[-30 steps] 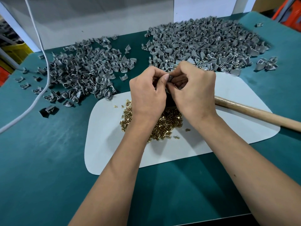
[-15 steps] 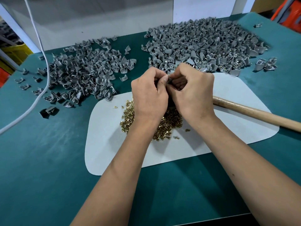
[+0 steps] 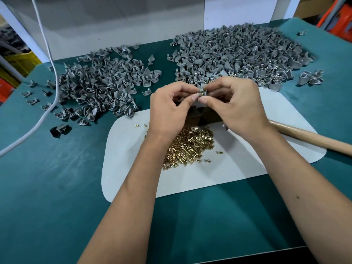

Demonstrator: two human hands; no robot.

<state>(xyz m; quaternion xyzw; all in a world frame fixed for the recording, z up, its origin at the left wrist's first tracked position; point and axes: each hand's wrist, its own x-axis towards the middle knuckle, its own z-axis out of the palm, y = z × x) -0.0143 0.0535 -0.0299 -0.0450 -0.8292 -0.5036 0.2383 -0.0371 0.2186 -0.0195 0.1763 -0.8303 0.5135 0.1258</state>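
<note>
Two hands work above the middle of the worktop [image 3: 57,187]: left hand [image 3: 171,109] and right hand [image 3: 238,107], meeting fingertip to fingertip. The fingers of both are curled in and pinch one small grey plastic part [image 3: 203,87] between them, lifted clear of the surface. One brass pin [image 3: 201,93] shows against the part, by the left thumb tip. Cannot tell whether it is seated or loose.

One white mat [image 3: 219,180] lies at the worktop's centre, under the hands. On it is one heap of brass pins [image 3: 190,147], too many to count, plus four strays: two by the left wrist, two off the heap's near right side. One dark block [image 3: 198,115] sits beneath the hands, mostly hidden.

Two piles of grey parts lie along the far edge: the left pile [image 3: 99,86] is spread loose, the right pile [image 3: 238,54] denser and larger. A few singles are scattered near the left edge.

One wooden handle [image 3: 308,138] runs from the mat to the right edge. One white cable [image 3: 47,54] crosses the far left corner.
</note>
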